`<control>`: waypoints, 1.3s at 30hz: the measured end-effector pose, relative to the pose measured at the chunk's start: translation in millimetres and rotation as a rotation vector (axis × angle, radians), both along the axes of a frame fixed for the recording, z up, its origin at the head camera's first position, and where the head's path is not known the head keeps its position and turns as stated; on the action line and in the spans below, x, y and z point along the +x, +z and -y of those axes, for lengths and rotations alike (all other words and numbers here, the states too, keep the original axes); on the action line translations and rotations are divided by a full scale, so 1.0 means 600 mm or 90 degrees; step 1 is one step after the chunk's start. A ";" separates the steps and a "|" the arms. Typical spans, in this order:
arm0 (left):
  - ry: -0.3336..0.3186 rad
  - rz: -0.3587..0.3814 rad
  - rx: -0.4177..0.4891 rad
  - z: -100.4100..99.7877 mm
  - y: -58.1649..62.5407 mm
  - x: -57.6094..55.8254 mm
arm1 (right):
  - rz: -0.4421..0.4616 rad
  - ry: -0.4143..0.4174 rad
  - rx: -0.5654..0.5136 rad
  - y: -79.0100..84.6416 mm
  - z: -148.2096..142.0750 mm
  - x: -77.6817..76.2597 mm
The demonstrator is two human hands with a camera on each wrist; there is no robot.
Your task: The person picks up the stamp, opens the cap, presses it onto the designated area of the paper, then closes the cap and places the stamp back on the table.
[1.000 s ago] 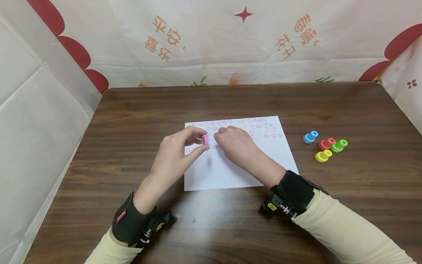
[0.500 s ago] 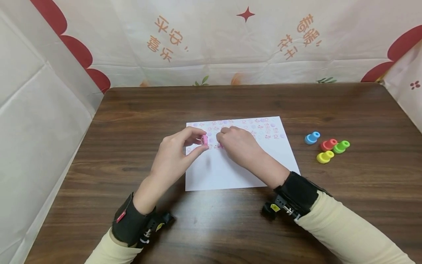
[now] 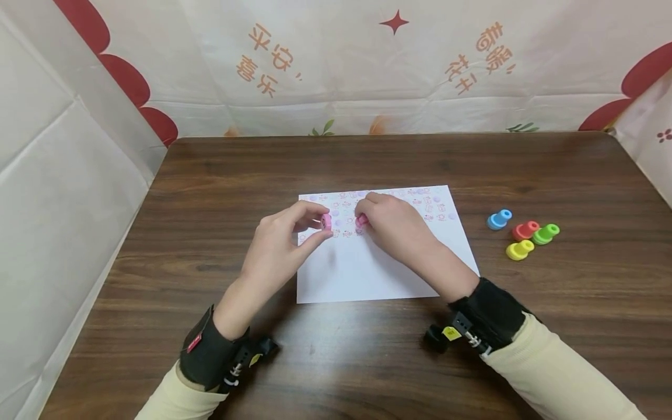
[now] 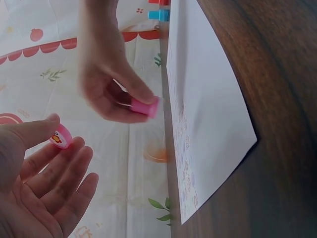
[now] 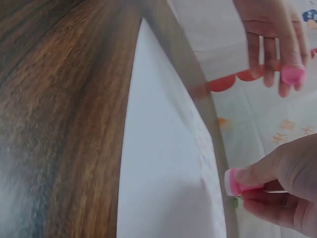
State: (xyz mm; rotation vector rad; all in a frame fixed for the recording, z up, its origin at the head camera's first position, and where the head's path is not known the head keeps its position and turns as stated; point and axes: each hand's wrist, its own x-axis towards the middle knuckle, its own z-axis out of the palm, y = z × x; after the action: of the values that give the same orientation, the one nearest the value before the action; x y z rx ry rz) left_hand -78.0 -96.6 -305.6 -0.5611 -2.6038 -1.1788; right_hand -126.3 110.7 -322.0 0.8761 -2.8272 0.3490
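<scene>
My left hand (image 3: 278,236) pinches a round pink stamp cap (image 3: 326,221) between thumb and fingers. In the left wrist view a small picture shows on the cap's end, and the other fingers are spread. My right hand (image 3: 396,224) grips a pink toy stamp (image 5: 237,182) by its handle. Its pale stamping end sticks out past the fingertips, close over the paper. Both hands are above a white sheet of paper (image 3: 362,274). Rows of small red, pink and purple prints fill its upper part; the right hand hides some of them.
Right of the paper, a blue stamp (image 3: 499,219), a red stamp (image 3: 525,230), a green stamp (image 3: 545,234) and a yellow stamp (image 3: 520,250) stand on the brown wooden table (image 3: 226,192). A printed white cloth (image 3: 336,64) hangs behind the table's far edge.
My right hand has come up off the paper and shifted right with the pink stamp, which now shows at its fingertips. The left hand holds the cap in the same place.
</scene>
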 end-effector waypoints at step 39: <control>-0.029 0.051 0.095 -0.036 -0.019 -0.010 | -0.075 0.008 -0.364 0.004 -0.030 0.059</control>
State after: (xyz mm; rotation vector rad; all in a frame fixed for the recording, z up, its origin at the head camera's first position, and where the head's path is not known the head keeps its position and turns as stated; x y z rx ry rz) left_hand -84.3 -74.8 -317.3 -0.5557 -2.5523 -1.4236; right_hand -90.9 129.0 -319.5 0.7514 -2.4028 1.0035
